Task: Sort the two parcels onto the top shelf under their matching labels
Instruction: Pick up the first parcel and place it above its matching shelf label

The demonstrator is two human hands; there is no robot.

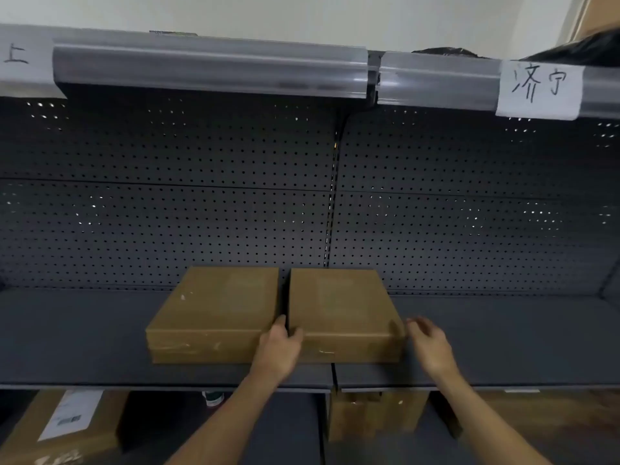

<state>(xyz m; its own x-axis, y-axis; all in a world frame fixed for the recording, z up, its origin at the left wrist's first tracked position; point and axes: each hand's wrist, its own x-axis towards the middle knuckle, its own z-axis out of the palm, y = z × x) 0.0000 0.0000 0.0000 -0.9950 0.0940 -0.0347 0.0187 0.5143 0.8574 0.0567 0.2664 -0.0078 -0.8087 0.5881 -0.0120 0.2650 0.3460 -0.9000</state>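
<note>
Your left hand [280,344] fingers grip right parcel [339,310] corner; right hand [427,344] fingers spread wide beside it. Label upper right [540,88] reads 济宁; upper-left label [20,58] shows 上.

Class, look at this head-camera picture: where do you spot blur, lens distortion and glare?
Head view: the right hand is motion-blurred at the fingers; the top shelf rail bows from wide-angle distortion and carries glare streaks; the parcel labels are too faint to read.
</note>
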